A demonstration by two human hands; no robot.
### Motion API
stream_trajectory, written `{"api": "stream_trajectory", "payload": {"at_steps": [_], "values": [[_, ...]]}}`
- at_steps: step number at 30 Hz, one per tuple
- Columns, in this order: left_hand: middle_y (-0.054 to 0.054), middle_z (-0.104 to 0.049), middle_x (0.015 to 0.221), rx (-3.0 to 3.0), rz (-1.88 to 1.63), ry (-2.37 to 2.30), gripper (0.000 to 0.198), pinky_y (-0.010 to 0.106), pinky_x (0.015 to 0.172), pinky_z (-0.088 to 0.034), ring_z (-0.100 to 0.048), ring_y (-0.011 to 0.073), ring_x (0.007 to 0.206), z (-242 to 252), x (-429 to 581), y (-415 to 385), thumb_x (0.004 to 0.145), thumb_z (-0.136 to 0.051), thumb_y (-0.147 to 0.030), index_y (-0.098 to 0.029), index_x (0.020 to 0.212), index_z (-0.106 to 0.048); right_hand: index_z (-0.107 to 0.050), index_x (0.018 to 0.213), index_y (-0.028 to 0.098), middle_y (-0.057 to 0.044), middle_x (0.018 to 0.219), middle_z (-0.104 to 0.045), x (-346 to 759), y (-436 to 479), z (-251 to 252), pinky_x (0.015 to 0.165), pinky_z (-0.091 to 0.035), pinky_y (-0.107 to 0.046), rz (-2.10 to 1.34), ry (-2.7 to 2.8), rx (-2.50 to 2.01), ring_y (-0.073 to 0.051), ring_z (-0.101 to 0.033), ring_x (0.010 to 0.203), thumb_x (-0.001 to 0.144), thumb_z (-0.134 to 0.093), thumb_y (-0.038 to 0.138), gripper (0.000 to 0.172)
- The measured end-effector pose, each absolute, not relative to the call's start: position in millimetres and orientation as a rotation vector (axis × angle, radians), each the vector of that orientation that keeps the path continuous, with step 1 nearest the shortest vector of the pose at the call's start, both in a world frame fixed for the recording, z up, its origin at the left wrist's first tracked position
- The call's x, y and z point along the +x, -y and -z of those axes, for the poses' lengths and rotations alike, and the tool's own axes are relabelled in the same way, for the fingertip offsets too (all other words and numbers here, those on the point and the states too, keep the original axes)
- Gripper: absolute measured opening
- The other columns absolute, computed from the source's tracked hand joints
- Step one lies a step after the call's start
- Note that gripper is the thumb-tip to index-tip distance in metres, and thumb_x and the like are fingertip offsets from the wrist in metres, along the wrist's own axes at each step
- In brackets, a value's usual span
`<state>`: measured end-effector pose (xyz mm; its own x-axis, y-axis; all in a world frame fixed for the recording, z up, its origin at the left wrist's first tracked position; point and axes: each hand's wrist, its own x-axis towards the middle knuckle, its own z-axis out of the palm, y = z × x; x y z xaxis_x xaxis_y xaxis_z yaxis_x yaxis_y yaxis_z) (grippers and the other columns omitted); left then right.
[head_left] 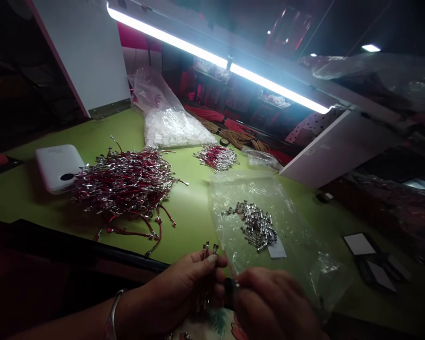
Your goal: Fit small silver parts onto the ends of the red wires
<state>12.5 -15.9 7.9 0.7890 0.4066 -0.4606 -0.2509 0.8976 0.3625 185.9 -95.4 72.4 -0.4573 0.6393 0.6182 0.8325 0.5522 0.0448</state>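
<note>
The left hand (194, 277) pinches metal-tipped wires (215, 248); loosening that grip could scatter them. The right hand (269, 302) is blurred; I can't tell its grip.

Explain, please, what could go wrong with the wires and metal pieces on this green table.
Thin wires with silver metal ends in the left hand may slip if it loosens. Stray red wires beside the large red-and-silver wire pile lie near the dark front edge of the green table and could fall. The right hand is close to the clear plastic sheet; a tug might scatter the loose silver metal pieces on it.
</note>
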Motion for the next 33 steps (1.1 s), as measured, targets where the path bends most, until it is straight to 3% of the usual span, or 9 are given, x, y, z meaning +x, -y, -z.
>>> {"api": "stream_trajectory", "payload": {"at_steps": [4, 7, 11, 15, 18, 21, 27, 30, 33], "values": [[0.004, -0.067, 0.076, 0.305, -0.393, -0.641, 0.041, 0.023, 0.063, -0.046, -0.061, 0.0143, 0.067, -10.0, 18.9, 16.7, 0.071, -0.085, -0.036, -0.011, 0.098, -0.068, -0.067, 0.080, 0.014, -0.011, 0.079, -0.077, 168.5, 82.3, -46.6, 0.064, -0.046, -0.033, 0.656, 2.422, -0.904, -0.024, -0.072, 0.074, 0.088, -0.048, 0.006, 0.022], [0.002, -0.064, 0.071, 0.328, -0.430, -0.696, 0.039, 0.021, 0.059, -0.044, -0.058, 0.0118, 0.062, -11.9, 20.1, 13.2, 0.065, -0.088, -0.034, -0.012, 0.089, -0.067, -0.067, 0.085, 0.015, -0.008, 0.084, -0.076, 169.7, 73.4, -43.3, 0.067, -0.044, -0.032, 0.475, 2.450, -0.898, -0.023, -0.070, 0.079, 0.091, -0.048, 0.011, 0.020], [-0.003, -0.056, 0.062, 0.410, -0.404, -0.699, 0.032, 0.017, 0.045, -0.034, -0.046, 0.0065, 0.049, -15.9, 14.5, 5.1, 0.072, -0.082, -0.037, -0.012, 0.088, -0.068, -0.066, 0.093, 0.019, -0.006, 0.087, -0.072, 201.8, 61.0, -46.5, 0.068, -0.042, -0.028, 0.169, 2.262, -1.407, -0.017, -0.065, 0.073, 0.096, -0.044, 0.013, 0.023], [-0.005, -0.053, 0.057, 0.531, -0.342, -0.634, 0.032, 0.016, 0.039, -0.026, -0.039, 0.0048, 0.043, -13.9, 9.0, 2.3, 0.077, -0.076, -0.031, -0.011, 0.101, -0.070, -0.063, 0.076, 0.018, -0.005, 0.069, -0.065, 235.2, 45.1, -37.2, 0.056, -0.028, -0.030, 0.270, 2.360, -2.074, -0.019, -0.058, 0.058, 0.081, -0.054, 0.002, 0.019], [-0.003, -0.055, 0.062, 0.590, -0.348, -0.661, 0.036, 0.017, 0.039, -0.030, -0.041, 0.0054, 0.044, -9.5, 9.2, 3.5, 0.081, -0.074, -0.037, -0.012, 0.106, -0.069, -0.063, 0.074, 0.017, -0.008, 0.071, -0.067, 241.0, 37.3, -27.9, 0.055, -0.024, -0.032, 0.220, 2.484, -2.183, -0.021, -0.060, 0.059, 0.074, -0.057, -0.002, 0.020], [-0.001, -0.058, 0.068, 0.611, -0.359, -0.692, 0.040, 0.018, 0.042, -0.036, -0.047, 0.0070, 0.048, -7.6, 9.8, 3.7, 0.080, -0.074, -0.041, -0.012, 0.107, -0.069, -0.065, 0.079, 0.015, -0.009, 0.072, -0.067, 239.5, 34.6, -22.0, 0.055, -0.025, -0.032, 0.215, 2.438, -2.205, -0.021, -0.061, 0.059, 0.076, -0.053, -0.005, 0.024], [-0.007, -0.044, 0.056, 0.672, -0.357, -0.614, 0.040, 0.020, 0.040, -0.015, -0.026, 0.0039, 0.044, -12.7, 6.8, 2.6, 0.080, -0.074, -0.042, -0.009, 0.102, -0.070, -0.066, 0.113, 0.016, -0.010, 0.089, -0.068, 253.7, 35.7, -11.9, 0.067, -0.040, -0.030, -0.029, 2.130, -2.107, -0.023, -0.064, 0.077, 0.090, -0.050, 0.010, 0.029], [-0.009, -0.036, 0.052, 0.711, -0.379, -0.610, 0.043, 0.021, 0.041, -0.013, -0.024, 0.0049, 0.045, -15.7, 7.3, 2.1, 0.080, -0.074, -0.047, -0.008, 0.098, -0.071, -0.068, 0.106, 0.017, -0.009, 0.091, -0.069, 260.8, 35.3, -9.1, 0.073, -0.044, -0.032, -0.182, 1.956, -2.018, -0.023, -0.064, 0.082, 0.093, -0.049, 0.017, 0.022], [-0.009, -0.037, 0.052, 0.748, -0.373, -0.655, 0.047, 0.022, 0.042, -0.011, -0.024, 0.0052, 0.045, -17.2, 8.5, 0.9, 0.077, -0.076, -0.051, -0.009, 0.097, -0.072, -0.067, 0.094, 0.021, -0.003, 0.083, -0.067, 256.8, 36.0, -13.3, 0.068, -0.044, -0.028, -0.389, 1.720, -1.922, -0.019, -0.062, 0.074, 0.093, -0.056, 0.025, 0.012]]}}
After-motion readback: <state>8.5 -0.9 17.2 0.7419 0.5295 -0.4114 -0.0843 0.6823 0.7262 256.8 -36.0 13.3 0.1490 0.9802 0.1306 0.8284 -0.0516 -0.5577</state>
